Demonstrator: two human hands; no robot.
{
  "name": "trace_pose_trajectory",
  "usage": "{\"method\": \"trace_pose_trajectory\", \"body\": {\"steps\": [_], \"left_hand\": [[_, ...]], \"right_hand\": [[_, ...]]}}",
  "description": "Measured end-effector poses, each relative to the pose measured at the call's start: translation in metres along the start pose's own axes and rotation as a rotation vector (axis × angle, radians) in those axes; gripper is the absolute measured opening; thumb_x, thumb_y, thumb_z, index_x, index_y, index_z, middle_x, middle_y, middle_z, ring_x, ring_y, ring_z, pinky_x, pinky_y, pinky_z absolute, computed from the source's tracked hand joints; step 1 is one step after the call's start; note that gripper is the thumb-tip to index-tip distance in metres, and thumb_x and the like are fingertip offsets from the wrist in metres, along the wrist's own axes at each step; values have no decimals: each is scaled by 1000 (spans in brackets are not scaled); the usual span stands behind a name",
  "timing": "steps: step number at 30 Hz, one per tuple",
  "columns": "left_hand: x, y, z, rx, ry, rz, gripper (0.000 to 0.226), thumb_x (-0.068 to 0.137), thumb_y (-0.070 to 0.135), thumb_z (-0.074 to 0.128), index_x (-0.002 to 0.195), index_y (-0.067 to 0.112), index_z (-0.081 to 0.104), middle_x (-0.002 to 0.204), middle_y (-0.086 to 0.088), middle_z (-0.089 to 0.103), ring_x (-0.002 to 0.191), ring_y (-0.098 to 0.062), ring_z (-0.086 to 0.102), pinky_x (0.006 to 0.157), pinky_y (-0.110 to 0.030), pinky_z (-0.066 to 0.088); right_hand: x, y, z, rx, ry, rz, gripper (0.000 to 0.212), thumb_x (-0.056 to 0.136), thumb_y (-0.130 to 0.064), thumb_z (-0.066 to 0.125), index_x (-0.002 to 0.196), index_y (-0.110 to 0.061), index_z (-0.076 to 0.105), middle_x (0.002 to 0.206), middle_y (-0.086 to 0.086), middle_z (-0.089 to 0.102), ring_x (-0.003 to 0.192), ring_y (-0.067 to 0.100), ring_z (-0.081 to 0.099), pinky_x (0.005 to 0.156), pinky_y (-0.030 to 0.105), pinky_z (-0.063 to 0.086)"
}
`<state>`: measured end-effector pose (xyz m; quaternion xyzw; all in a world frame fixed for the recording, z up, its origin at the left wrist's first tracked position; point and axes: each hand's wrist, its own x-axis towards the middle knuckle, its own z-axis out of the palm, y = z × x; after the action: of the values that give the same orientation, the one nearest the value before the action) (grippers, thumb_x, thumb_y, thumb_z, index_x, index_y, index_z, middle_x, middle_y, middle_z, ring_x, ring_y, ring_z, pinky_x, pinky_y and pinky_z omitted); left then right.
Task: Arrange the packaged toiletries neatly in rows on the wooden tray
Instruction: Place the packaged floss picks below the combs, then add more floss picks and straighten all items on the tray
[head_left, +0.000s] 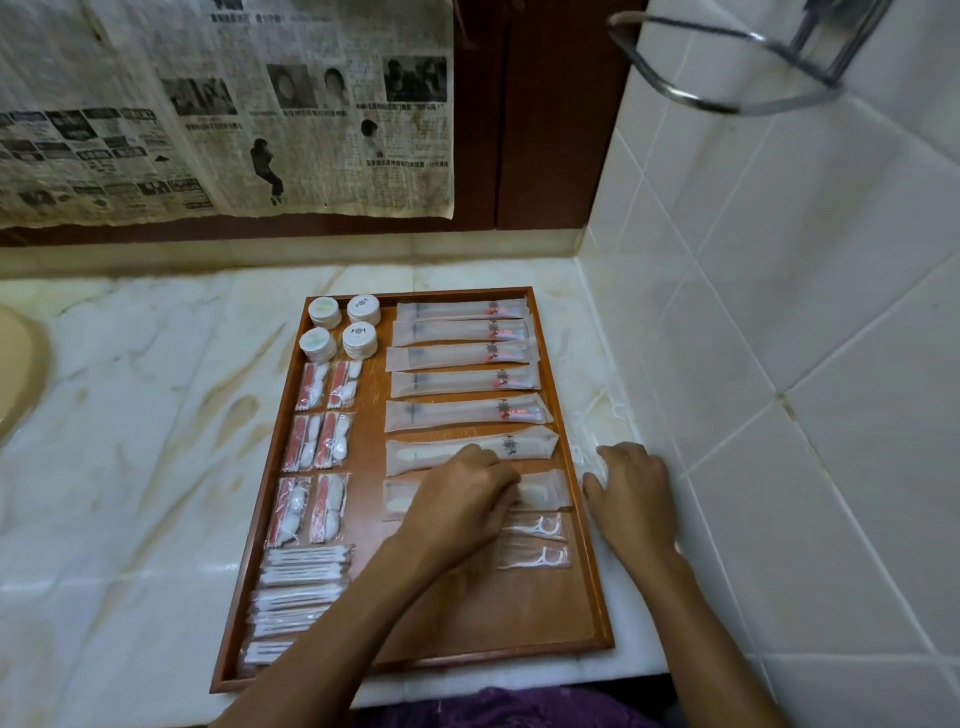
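Left hand (467, 493) curled on long packet (540, 491) low in wooden tray (571, 415), right hand (631, 493) flat, released, on desk (156, 415) beside tray; risk: sliding packet nudges floss picks (540, 543) askew.

No wording is showing clearly enough to read. The newspaper (223, 109) on the wall is carrying dense columns and headlines in what look like Chinese characters, all too blurred to make out. The long packets (462, 376) and round soaps (363, 309) on the tray are bearing only a small dark emblem.
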<state>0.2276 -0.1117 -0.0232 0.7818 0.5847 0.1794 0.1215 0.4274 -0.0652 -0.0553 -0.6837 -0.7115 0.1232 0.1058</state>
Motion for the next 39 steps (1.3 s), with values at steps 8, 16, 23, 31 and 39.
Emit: {"method": "trace_pose_trajectory", "body": {"steps": [8,16,23,31,39], "left_hand": [[98,12,10,211,-146,121,26,88,25,62,112,20,68,111,-6,62,104,-28,53,74,-37,49],[152,25,22,370,-359,148,43,89,19,62,132,23,57,126,-8,58,116,-27,47,94,-38,43],[162,36,35,376,-405,202,29,92,13,61,120,18,66,119,-8,61,110,-25,49,86,-34,46],[150,24,20,144,-286,187,17,90,19,66,106,18,71,108,-2,63,104,-19,45,82,-31,45],[79,16,0,-177,-85,-111,12,82,20,71,95,18,73,91,3,71,81,-11,62,71,-28,51]], "right_hand": [[6,2,-9,159,135,98,20,92,-14,55,85,-1,68,84,17,69,78,33,64,70,38,49],[-16,-1,-19,245,280,208,15,94,-8,54,94,0,66,83,19,69,77,34,66,64,33,48],[-36,7,-14,359,357,211,6,93,-8,58,90,-7,63,72,9,64,64,25,60,55,35,48],[-46,17,-14,877,138,360,18,99,-17,50,85,-15,62,70,-3,72,55,8,62,57,23,48],[-65,19,-14,1343,-128,547,16,91,-11,63,83,2,64,62,11,62,50,15,49,44,23,39]]}}
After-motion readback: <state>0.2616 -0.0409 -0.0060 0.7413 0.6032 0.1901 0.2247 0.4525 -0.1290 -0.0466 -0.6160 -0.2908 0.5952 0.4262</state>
